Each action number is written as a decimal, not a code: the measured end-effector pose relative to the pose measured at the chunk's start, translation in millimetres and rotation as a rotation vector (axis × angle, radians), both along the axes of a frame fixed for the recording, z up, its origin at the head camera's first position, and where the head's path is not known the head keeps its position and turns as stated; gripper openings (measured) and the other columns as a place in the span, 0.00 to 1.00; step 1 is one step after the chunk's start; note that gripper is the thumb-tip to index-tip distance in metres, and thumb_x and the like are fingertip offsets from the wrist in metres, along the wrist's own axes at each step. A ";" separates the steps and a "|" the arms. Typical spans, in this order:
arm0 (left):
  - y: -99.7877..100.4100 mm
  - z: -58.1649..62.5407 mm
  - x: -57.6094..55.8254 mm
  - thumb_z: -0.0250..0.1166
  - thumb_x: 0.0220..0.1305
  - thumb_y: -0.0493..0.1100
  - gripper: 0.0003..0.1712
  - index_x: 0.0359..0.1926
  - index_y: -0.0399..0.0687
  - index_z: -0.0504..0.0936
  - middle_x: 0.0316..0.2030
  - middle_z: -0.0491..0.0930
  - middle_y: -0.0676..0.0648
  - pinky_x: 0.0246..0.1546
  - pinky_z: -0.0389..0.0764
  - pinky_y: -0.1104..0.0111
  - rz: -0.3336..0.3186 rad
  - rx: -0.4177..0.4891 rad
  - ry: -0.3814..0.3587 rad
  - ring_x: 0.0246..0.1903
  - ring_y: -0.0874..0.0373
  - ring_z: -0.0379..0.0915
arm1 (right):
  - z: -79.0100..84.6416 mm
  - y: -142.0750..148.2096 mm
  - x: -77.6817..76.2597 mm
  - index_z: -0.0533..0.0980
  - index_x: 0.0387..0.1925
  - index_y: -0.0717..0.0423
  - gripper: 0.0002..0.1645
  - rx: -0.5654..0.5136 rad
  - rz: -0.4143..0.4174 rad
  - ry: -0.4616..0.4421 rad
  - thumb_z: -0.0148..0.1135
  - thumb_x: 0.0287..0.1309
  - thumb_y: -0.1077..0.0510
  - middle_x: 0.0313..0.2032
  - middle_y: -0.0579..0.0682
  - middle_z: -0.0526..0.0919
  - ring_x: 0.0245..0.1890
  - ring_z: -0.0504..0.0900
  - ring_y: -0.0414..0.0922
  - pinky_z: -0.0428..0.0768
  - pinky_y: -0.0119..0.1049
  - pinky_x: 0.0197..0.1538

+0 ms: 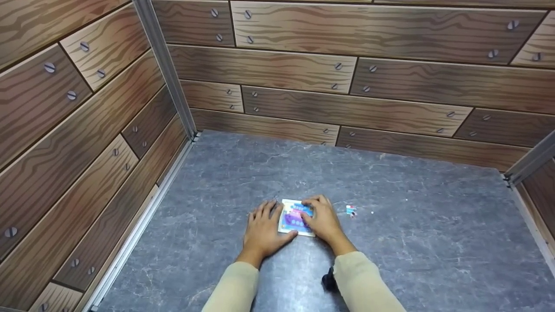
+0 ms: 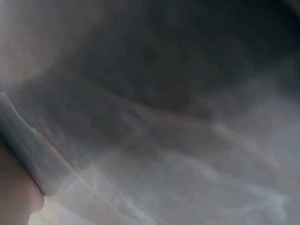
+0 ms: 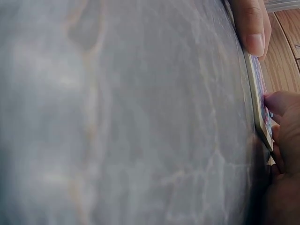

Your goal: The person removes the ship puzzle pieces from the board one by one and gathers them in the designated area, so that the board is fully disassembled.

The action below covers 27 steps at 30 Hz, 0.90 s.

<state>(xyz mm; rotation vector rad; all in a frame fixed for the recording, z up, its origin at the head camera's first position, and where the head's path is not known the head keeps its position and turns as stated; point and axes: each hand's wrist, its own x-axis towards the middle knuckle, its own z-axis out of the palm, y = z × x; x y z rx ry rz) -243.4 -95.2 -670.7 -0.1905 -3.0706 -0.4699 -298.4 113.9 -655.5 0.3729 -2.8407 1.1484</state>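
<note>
A small square picture puzzle point(image 1: 296, 216), bright blue, pink and purple with a white border, lies flat on the grey marbled table. My left hand point(image 1: 261, 232) rests along its left side, fingers spread, thumb at the near edge. From the right, my right hand point(image 1: 324, 220) holds the puzzle, its thumb on the picture and its bent index finger at the far right corner. The right wrist view shows the thumb point(image 3: 276, 101) touching the picture, other fingers curled by the edge. Only blurred tabletop and a bit of skin fill the left wrist view.
A few tiny coloured pieces point(image 1: 350, 210) lie right of the right hand, with white specks point(image 1: 372, 212) beyond them. A black object point(image 1: 329, 280) shows beside the right sleeve. Wood-patterned walls point(image 1: 347, 78) bound the grey table point(image 1: 433, 242) at the back and sides.
</note>
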 end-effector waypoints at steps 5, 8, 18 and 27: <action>0.2 0.1 -0.6 0.52 0.63 0.89 0.60 0.85 0.63 0.62 0.83 0.63 0.48 0.80 0.62 0.37 0.001 0.003 0.008 0.84 0.45 0.56 | 2.1 -0.9 -0.3 0.88 0.54 0.50 0.18 -0.035 -0.018 -0.026 0.78 0.64 0.54 0.56 0.52 0.83 0.61 0.79 0.54 0.78 0.55 0.67; 0.5 0.1 -0.5 0.52 0.63 0.89 0.60 0.85 0.63 0.62 0.83 0.63 0.48 0.80 0.63 0.38 0.002 0.000 0.007 0.84 0.45 0.57 | 1.7 -1.4 -0.6 0.88 0.53 0.51 0.17 -0.041 -0.022 -0.026 0.79 0.64 0.54 0.55 0.52 0.83 0.61 0.79 0.54 0.78 0.55 0.67; 1.0 -1.0 0.8 0.51 0.64 0.89 0.59 0.85 0.63 0.61 0.84 0.62 0.48 0.80 0.62 0.38 -0.007 0.006 -0.002 0.84 0.44 0.56 | -0.4 -0.5 -0.7 0.88 0.51 0.51 0.17 -0.051 -0.018 -0.004 0.80 0.61 0.56 0.55 0.55 0.84 0.61 0.79 0.56 0.76 0.56 0.69; 0.1 -0.9 0.2 0.53 0.63 0.89 0.60 0.85 0.63 0.62 0.83 0.63 0.47 0.80 0.62 0.39 0.000 0.010 -0.002 0.84 0.44 0.56 | -1.7 0.1 -1.4 0.88 0.51 0.53 0.16 -0.082 -0.013 0.039 0.79 0.62 0.59 0.52 0.55 0.86 0.60 0.81 0.57 0.77 0.57 0.68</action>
